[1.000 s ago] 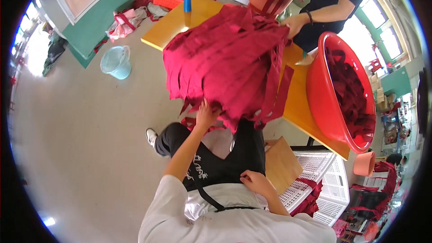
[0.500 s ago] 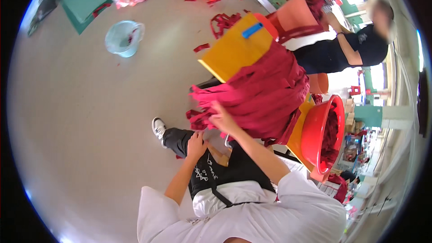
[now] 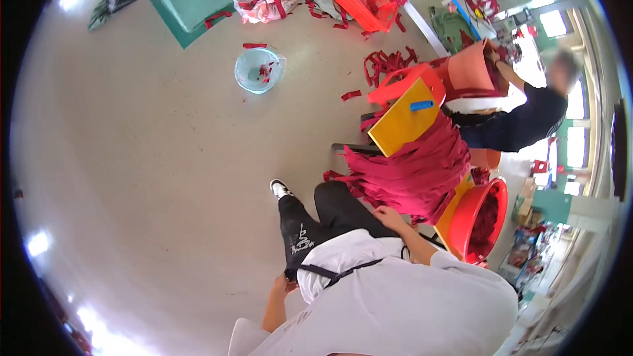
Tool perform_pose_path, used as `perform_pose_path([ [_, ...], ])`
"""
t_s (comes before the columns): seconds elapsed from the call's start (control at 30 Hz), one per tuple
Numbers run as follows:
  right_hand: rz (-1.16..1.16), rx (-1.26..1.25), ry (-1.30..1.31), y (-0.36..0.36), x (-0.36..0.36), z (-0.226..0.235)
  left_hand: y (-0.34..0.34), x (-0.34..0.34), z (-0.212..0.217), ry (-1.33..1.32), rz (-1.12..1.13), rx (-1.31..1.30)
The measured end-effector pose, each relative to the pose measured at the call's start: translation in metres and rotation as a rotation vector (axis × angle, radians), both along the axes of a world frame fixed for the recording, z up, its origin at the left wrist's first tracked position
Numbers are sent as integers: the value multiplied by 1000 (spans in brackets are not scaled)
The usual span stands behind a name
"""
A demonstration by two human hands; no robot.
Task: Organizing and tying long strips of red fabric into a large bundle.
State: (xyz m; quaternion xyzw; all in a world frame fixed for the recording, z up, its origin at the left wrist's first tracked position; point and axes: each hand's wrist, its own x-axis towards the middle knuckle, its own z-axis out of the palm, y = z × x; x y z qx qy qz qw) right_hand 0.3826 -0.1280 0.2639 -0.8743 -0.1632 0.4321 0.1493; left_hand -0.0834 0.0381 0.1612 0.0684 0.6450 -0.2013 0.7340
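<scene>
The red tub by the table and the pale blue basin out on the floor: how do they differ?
The red tub is larger and opaque; the pale blue basin is smaller and see-through. The red tub stands against the yellow table near the right hand and is heaped with dark red strips; the pale blue basin stands alone on open floor with only a few red scraps. Both are round and open-topped.

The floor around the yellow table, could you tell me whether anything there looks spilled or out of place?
Yes. Loose red strips lie scattered on the floor beyond the yellow table, with stray pieces near the pale blue basin. The red fabric pile spills over the table edge by the right hand.
</scene>
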Motion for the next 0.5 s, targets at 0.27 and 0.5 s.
perform_pose_path([
  [0.27, 71, 210, -179, 117, 30, 14, 227, 167, 11, -177, -175, 856],
  [0.5, 79, 71, -9, 273, 152, -77, 192, 622, 304, -1894, -1349, 826],
])
